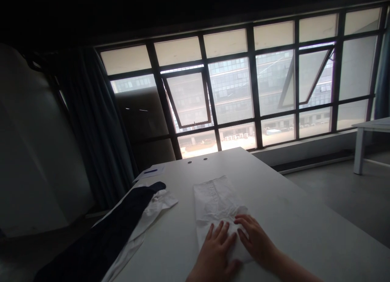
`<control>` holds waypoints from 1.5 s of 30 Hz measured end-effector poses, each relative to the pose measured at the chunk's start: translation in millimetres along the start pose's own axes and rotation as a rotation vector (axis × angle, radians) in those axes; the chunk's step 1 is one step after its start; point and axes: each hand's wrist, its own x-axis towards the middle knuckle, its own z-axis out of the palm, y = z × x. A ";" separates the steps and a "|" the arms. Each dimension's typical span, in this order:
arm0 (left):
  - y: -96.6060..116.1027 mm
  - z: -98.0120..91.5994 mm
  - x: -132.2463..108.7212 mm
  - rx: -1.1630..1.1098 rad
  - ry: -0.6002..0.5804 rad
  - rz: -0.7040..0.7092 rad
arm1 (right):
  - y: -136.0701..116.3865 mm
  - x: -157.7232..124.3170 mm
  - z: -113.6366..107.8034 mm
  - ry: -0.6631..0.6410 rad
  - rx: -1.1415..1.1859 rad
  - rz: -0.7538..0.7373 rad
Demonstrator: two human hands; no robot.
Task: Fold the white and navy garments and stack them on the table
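Head cam — hands (213, 249) flat on folded white cloth (216, 202) on tbl (283, 200).

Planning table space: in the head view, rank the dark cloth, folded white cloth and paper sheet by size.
1. Dark cloth
2. Folded white cloth
3. Paper sheet, though it lies farther off, so unsure

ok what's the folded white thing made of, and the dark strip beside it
The folded white piece looks like thin matte cloth, maybe cotton, given its soft creases. The dark strip looks like fabric too, but shadow hides its weave.
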 end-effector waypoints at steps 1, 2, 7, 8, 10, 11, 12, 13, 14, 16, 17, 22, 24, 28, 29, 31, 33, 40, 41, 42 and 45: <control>0.3 1.1 -0.7 -0.014 -0.027 -0.001 | 5.2 1.9 -4.5 0.077 0.004 0.031; -0.4 2.7 -0.7 -0.020 -0.037 -0.027 | 12.4 3.6 -9.3 0.151 0.007 0.070; -12.6 8.4 7.2 0.030 0.049 -0.223 | 57.0 9.4 -33.0 0.264 0.152 0.402; -15.0 8.3 8.7 0.038 0.060 -0.251 | 62.1 9.6 -35.7 0.221 0.205 0.439; -18.5 7.7 10.5 0.046 0.075 -0.287 | 65.3 9.2 -37.6 0.107 0.291 0.432; -19.5 7.6 10.9 0.046 0.077 -0.294 | 63.9 8.8 -36.9 0.057 0.315 0.403; -20.3 7.6 11.0 0.046 0.080 -0.299 | 61.4 8.3 -35.3 0.021 0.320 0.375; -20.7 7.8 11.0 0.046 0.081 -0.302 | 58.4 7.9 -33.1 -0.002 0.308 0.359; -21.0 8.2 10.9 0.047 0.083 -0.305 | 55.6 7.6 -30.6 -0.014 0.282 0.359; -21.1 9.3 10.8 0.048 0.083 -0.308 | 51.9 7.3 -25.8 -0.021 0.202 0.386; -21.1 9.7 10.8 0.048 0.082 -0.309 | 51.3 7.4 -23.7 -0.025 0.150 0.403; -21.0 9.9 10.6 0.057 0.080 -0.308 | 51.7 7.9 -19.0 -0.082 -0.043 0.435; -20.8 9.5 10.3 0.054 0.087 -0.303 | 49.7 7.6 -18.5 -0.083 -0.046 0.455; -19.6 8.9 10.0 0.047 0.085 -0.308 | 45.4 7.0 -17.2 -0.047 0.052 0.460; -19.2 8.9 10.1 0.049 0.084 -0.308 | 45.2 7.1 -16.8 -0.037 0.080 0.449; -18.8 8.7 10.3 0.051 0.080 -0.309 | 46.1 7.5 -15.8 -0.033 0.113 0.426; -18.9 8.8 10.9 0.050 0.077 -0.312 | 48.1 8.2 -14.9 -0.047 0.102 0.418; -21.7 11.2 12.9 0.047 0.075 -0.312 | 52.7 11.2 -6.6 -0.041 0.004 0.425; -21.8 11.5 12.9 0.048 0.078 -0.313 | 52.3 11.2 -4.5 -0.039 -0.035 0.424; -22.0 11.9 12.8 0.048 0.079 -0.313 | 51.7 10.9 -2.5 -0.033 -0.083 0.423; -22.3 12.8 12.4 0.050 0.088 -0.308 | 48.5 8.8 0.3 -0.009 -0.195 0.403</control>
